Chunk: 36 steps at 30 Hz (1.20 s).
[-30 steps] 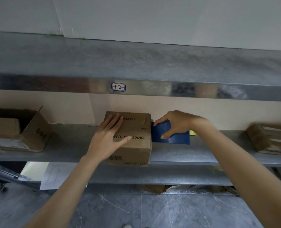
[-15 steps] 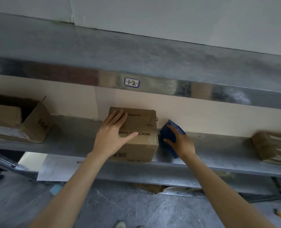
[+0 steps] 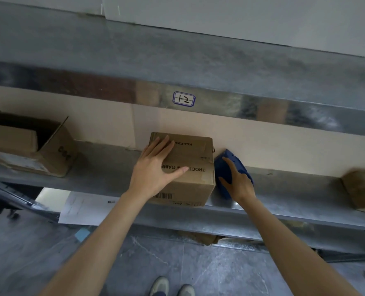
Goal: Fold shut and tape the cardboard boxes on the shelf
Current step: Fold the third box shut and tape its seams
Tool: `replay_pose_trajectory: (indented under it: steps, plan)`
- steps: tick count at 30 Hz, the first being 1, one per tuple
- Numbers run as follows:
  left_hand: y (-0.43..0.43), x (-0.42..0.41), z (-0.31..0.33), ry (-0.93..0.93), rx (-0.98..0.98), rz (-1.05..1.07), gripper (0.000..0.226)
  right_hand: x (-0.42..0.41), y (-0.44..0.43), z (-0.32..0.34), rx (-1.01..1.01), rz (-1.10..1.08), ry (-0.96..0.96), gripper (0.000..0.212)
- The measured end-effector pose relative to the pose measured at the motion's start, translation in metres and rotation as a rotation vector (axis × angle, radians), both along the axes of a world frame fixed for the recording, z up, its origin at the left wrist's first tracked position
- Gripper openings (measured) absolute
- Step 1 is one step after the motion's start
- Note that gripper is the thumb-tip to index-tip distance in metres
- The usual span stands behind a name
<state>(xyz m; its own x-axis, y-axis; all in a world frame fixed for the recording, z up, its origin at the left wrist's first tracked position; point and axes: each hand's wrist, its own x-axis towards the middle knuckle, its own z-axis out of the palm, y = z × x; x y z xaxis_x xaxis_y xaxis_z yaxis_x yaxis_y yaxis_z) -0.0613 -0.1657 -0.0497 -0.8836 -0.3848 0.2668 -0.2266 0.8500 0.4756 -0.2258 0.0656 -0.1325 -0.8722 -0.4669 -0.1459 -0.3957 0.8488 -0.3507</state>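
Head view: the box at the far right is blurred and cut off by the frame edge, so its flaps cannot be read. The blue tape dispenser is half hidden under the right hand, whose fingers grip it just beside the middle cardboard box on the shelf. That box is folded shut. The left hand lies flat on top, fingers straight. The open box at left shows brown cardboard inside, flap or carton unclear.
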Motion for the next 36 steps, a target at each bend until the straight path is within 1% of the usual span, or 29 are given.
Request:
replay_pose_trajectory:
  steps: [4,8,10,12,14,16,18,20,23,26,28,31,34,36]
  plan:
    - [0.000,0.001,0.000,0.001,0.011,-0.001,0.095,-0.001,0.002,0.005,-0.135,0.038,-0.109,0.080]
    - [0.001,0.002,0.001,0.014,0.043,-0.001,0.095,-0.001,0.012,0.010,-0.254,0.040,-0.194,0.081]
    - [0.001,0.003,0.001,0.015,0.051,-0.002,0.095,-0.001,0.018,0.014,-0.247,0.017,-0.224,0.082]
    - [0.001,0.003,0.001,0.019,0.053,-0.010,0.095,-0.001,0.022,0.022,-0.186,-0.016,-0.165,0.077]
    - [0.000,0.003,0.001,0.018,0.063,-0.017,0.095,0.000,0.024,0.034,-0.162,-0.049,-0.008,0.068]
    - [-0.002,0.003,0.000,0.005,0.094,-0.033,0.097,0.001,0.018,0.049,-0.246,-0.102,0.105,0.057]
    - [-0.005,0.004,0.000,-0.012,0.134,-0.058,0.100,0.006,0.004,0.065,-0.408,-0.114,0.115,0.048]
    - [-0.008,0.005,0.000,-0.034,0.164,-0.080,0.104,0.016,-0.017,0.081,-0.543,-0.033,0.092,0.045]
    - [-0.012,0.005,0.002,-0.063,0.137,-0.095,0.105,0.035,-0.048,0.098,-0.628,0.142,0.021,0.046]
    - [-0.014,0.007,0.000,-0.050,0.044,-0.110,0.102,0.049,-0.066,0.098,-0.547,0.330,-0.056,0.051]
    - [-0.018,0.009,-0.003,-0.030,0.022,-0.148,0.098,0.052,-0.068,0.094,-0.466,0.403,-0.051,0.053]
    - [-0.025,0.011,-0.006,-0.025,0.072,-0.230,0.090,0.049,-0.067,0.092,-0.406,0.420,-0.073,0.050]
    - [-0.030,0.011,-0.009,0.005,0.113,-0.305,0.081,0.046,-0.065,0.092,-0.319,0.487,-0.028,0.046]
    - [-0.031,0.012,-0.013,0.033,0.125,-0.319,0.077,0.045,-0.065,0.091,-0.262,0.529,0.002,0.045]
